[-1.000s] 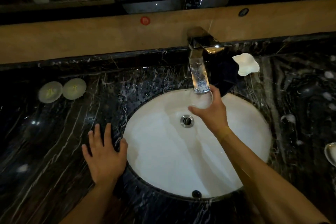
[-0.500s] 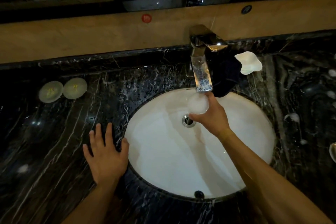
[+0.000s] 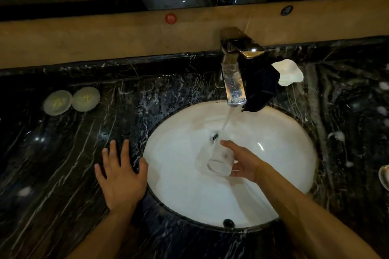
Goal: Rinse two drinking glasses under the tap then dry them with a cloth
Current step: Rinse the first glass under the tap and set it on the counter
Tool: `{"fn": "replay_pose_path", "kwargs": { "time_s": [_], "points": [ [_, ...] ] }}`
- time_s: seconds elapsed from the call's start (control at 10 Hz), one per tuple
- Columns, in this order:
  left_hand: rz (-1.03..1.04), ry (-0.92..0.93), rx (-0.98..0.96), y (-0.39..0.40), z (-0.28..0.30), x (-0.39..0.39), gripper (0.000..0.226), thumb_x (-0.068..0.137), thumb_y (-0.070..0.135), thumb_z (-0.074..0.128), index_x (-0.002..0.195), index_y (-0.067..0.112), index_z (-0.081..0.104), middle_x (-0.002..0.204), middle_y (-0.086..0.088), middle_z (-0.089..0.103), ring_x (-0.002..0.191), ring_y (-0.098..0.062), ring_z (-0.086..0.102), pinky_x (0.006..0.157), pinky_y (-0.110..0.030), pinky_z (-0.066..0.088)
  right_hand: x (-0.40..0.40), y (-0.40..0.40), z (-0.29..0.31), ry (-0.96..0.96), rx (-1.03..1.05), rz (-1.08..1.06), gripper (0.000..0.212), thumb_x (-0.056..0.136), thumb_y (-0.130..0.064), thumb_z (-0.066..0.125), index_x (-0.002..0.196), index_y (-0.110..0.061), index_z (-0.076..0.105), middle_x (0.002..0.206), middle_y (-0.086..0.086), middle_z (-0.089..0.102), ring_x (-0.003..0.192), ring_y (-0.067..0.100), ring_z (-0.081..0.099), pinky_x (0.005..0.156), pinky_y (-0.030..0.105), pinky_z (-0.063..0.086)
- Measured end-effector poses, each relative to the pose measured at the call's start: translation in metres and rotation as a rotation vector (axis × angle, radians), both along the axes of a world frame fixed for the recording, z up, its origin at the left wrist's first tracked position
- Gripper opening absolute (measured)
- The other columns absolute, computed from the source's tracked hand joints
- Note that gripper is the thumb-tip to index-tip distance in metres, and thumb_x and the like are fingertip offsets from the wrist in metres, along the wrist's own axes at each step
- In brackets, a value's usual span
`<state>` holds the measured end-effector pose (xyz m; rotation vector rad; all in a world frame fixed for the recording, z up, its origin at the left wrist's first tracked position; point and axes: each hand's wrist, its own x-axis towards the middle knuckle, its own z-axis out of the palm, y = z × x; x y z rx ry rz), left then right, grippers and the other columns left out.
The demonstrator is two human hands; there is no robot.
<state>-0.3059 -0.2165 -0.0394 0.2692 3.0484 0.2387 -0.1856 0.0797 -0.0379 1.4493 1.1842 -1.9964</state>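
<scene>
My right hand [image 3: 245,162] grips a clear drinking glass [image 3: 221,159] low inside the white basin [image 3: 284,145], tilted with its mouth toward the drain. Water streams from the chrome tap [image 3: 233,75] down to the glass's rim. A dark cloth [image 3: 261,88] lies bunched on the counter just right of the tap, one corner hanging over the basin edge. My left hand [image 3: 120,174] rests flat and spread on the black marble counter at the basin's left rim, holding nothing. A second glass is not clearly visible.
Two pale round lids [image 3: 71,101] sit at the counter's back left. A white wavy dish [image 3: 289,72] lies behind the cloth. Part of a shiny dish [image 3: 384,175] shows at the right edge. A beige ledge and mirror run along the back.
My right hand has lowered the glass from right under the spout down into the basin and tilted it, leaving the water stream visible. My left hand has stayed put.
</scene>
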Motion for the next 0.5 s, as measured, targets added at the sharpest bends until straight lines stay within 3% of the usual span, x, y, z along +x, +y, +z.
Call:
{"fn": "replay_pose_path", "kwargs": {
  "time_s": [0.1, 0.2, 0.3, 0.4, 0.5],
  "points": [
    [0.001, -0.006, 0.000, 0.000, 0.000, 0.000, 0.072, 0.090, 0.056, 0.033, 0.155, 0.027, 0.028, 0.165, -0.007, 0.019, 0.153, -0.026, 0.011, 0.120, -0.057, 0.010, 0.003, -0.001, -0.006, -0.032, -0.168, -0.035, 0.074, 0.068, -0.062, 0.080, 0.120, -0.014, 0.062, 0.121, 0.016, 0.069, 0.103, 0.033, 0.070, 0.085, 0.044, 0.059],
    [0.001, 0.000, 0.003, 0.000, 0.000, 0.001, 0.072, 0.090, 0.056, 0.033, 0.155, 0.026, 0.028, 0.165, -0.008, 0.020, 0.153, -0.026, 0.012, 0.120, -0.057, 0.010, 0.005, 0.001, -0.010, 0.008, -0.343, -0.074, 0.055, 0.069, -0.064, 0.075, 0.097, -0.017, 0.066, 0.089, 0.004, 0.065, 0.073, 0.019, 0.065, 0.062, 0.029, 0.054],
    [0.005, -0.003, 0.002, 0.000, 0.000, 0.000, 0.072, 0.090, 0.056, 0.033, 0.155, 0.026, 0.028, 0.165, -0.007, 0.020, 0.153, -0.026, 0.012, 0.120, -0.058, 0.011, 0.003, 0.003, -0.009, 0.041, -0.394, -0.063, 0.052, 0.058, -0.060, 0.084, 0.085, -0.019, 0.068, 0.090, 0.000, 0.059, 0.074, 0.016, 0.058, 0.067, 0.027, 0.047],
    [0.005, -0.010, 0.008, 0.000, 0.001, 0.000, 0.072, 0.090, 0.056, 0.033, 0.155, 0.027, 0.028, 0.165, -0.007, 0.019, 0.153, -0.026, 0.010, 0.121, -0.057, 0.009, 0.001, 0.004, 0.006, 0.095, -0.366, -0.098, 0.051, 0.065, -0.054, 0.080, 0.097, -0.016, 0.066, 0.096, 0.005, 0.064, 0.078, 0.022, 0.066, 0.063, 0.031, 0.057],
    [0.001, 0.000, 0.005, 0.000, 0.000, 0.000, 0.071, 0.090, 0.056, 0.034, 0.155, 0.026, 0.029, 0.165, -0.008, 0.021, 0.153, -0.027, 0.012, 0.120, -0.057, 0.010, -0.003, 0.009, 0.011, 0.239, -0.015, -0.030, 0.056, 0.079, -0.040, 0.077, 0.131, -0.031, 0.057, 0.123, 0.009, 0.065, 0.103, 0.028, 0.066, 0.083, 0.048, 0.059]
  ]
}}
